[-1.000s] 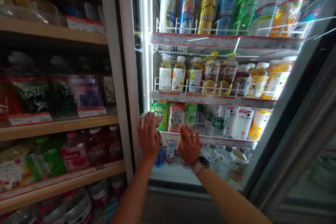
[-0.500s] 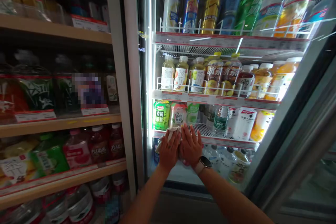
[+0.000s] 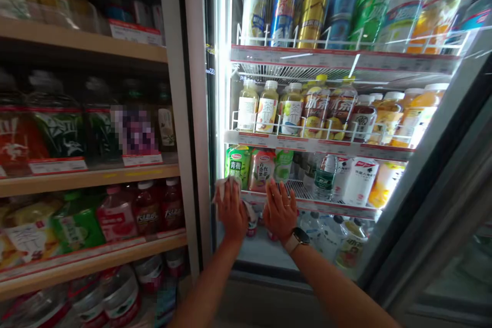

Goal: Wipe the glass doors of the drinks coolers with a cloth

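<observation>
I face a lit drinks cooler with a glass door [image 3: 330, 128]. My left hand [image 3: 232, 210] presses a white cloth [image 3: 224, 186] flat against the lower left of the glass, fingers stretched over it. My right hand [image 3: 280, 211] lies flat and open on the glass beside it, a ring on one finger and a smartwatch [image 3: 295, 240] on the wrist. Behind the glass, just above my hands, stand a green tea bottle [image 3: 237, 165] and a pink juice bottle [image 3: 261, 169].
Wire shelves inside the cooler carry cans [image 3: 283, 16] at the top and several bottles [image 3: 315, 110] below. To the left, wooden shelves [image 3: 92, 177] hold more bottled drinks with price tags. A second door frame [image 3: 442, 164] slants at the right.
My left hand with the cloth slid right towards my right hand, then back left and slightly up on the glass. My right hand stayed flat in place.
</observation>
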{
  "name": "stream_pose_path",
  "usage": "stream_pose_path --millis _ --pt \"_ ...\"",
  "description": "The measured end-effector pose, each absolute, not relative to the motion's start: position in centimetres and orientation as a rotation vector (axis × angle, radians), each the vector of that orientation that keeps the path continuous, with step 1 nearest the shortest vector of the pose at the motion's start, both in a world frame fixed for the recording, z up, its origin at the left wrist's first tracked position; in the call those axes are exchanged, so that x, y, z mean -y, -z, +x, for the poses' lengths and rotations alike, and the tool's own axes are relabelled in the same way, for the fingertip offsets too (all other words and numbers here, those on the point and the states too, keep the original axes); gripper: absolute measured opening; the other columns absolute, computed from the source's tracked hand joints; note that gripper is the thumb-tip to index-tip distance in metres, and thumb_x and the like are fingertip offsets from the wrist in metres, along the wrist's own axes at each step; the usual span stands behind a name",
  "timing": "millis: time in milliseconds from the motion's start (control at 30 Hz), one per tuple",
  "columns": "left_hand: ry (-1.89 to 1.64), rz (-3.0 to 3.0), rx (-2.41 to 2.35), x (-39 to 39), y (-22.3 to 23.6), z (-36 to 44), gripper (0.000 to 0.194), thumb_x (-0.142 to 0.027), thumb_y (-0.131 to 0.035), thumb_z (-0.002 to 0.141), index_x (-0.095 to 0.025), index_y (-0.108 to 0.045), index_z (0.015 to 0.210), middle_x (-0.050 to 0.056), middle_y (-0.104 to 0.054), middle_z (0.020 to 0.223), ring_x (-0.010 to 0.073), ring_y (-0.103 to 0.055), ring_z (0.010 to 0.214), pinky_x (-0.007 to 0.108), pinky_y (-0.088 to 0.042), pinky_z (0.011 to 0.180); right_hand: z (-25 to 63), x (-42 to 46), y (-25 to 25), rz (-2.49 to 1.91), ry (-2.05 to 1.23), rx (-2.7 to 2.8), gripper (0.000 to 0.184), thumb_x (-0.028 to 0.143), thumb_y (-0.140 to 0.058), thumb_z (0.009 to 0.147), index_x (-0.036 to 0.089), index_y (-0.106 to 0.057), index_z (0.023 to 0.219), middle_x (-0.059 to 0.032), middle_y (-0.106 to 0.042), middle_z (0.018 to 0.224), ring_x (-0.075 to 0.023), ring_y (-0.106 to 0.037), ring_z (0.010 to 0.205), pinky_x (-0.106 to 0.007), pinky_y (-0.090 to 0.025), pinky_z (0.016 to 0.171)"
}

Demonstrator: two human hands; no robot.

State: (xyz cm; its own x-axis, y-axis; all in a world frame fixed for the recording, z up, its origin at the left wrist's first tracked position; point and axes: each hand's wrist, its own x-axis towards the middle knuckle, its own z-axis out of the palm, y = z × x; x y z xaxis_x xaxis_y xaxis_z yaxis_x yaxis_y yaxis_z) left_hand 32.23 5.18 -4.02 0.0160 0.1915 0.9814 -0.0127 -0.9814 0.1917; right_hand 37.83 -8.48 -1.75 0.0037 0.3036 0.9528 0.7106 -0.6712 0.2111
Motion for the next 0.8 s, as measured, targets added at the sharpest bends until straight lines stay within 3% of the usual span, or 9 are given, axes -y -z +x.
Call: stream_pose_path --millis 133,267,467,567,800 --pt "-2.098 2.313 0.083 -2.4 5.1 33.0 0.056 -0.017 -0.039 0.097 -0.018 -0.027 0.151 0.009 -0.044 0.15 0.0217 -0.023 0.147 0.042 -0.024 0.121 38.0 8.6 1.9 -1.92 1.716 1.078 0.067 0.02 -0.041 0.091 0.014 -0.02 0.154 -0.0095 -0.056 0.14 -0.0214 -0.026 0.146 -0.043 -0.012 0.122" --pt "-2.127 2.448 0.297 -4.3 4.4 32.2 0.055 -0.018 -0.042 0.097 -0.023 -0.031 0.15 0.004 -0.046 0.149 0.022 -0.02 0.148 0.038 -0.024 0.12 38.1 8.6 1.9 -1.922 1.718 1.073 0.067 0.02 -0.041 0.091 0.014 -0.02 0.154 -0.0092 -0.055 0.141 -0.0215 -0.025 0.147 -0.044 -0.013 0.122" --pt "-2.124 2.272 -0.104 -9.9 1.2 30.2 0.054 -0.021 -0.039 0.098 -0.023 -0.028 0.151 0.009 -0.032 0.157 0.0227 -0.02 0.148 0.045 -0.018 0.122 37.9 8.5 1.8 -1.932 1.722 1.056 0.072 0.017 -0.044 0.087 0.015 -0.019 0.154 -0.0087 -0.057 0.14 -0.0225 -0.032 0.144 -0.043 -0.013 0.122" --pt "-2.098 2.141 -0.272 -9.8 0.5 30.3 0.052 -0.024 -0.036 0.1 -0.023 -0.028 0.151 0.01 -0.033 0.156 0.0223 -0.022 0.148 0.046 -0.018 0.122 37.9 8.5 1.8 -1.944 1.713 1.054 0.072 0.018 -0.044 0.088 0.016 -0.017 0.155 -0.0079 -0.054 0.142 -0.0232 -0.034 0.143 -0.044 -0.013 0.122" --pt "-2.122 2.222 -0.041 -4.6 1.9 32.3 0.058 -0.016 -0.041 0.096 -0.023 -0.027 0.152 0.009 -0.039 0.153 0.0231 -0.023 0.147 0.046 -0.024 0.12 38.0 8.4 2.2 -1.962 1.689 1.051 0.071 0.018 -0.044 0.088 0.016 -0.019 0.154 -0.0079 -0.053 0.144 -0.0229 -0.032 0.144 -0.043 -0.015 0.122"
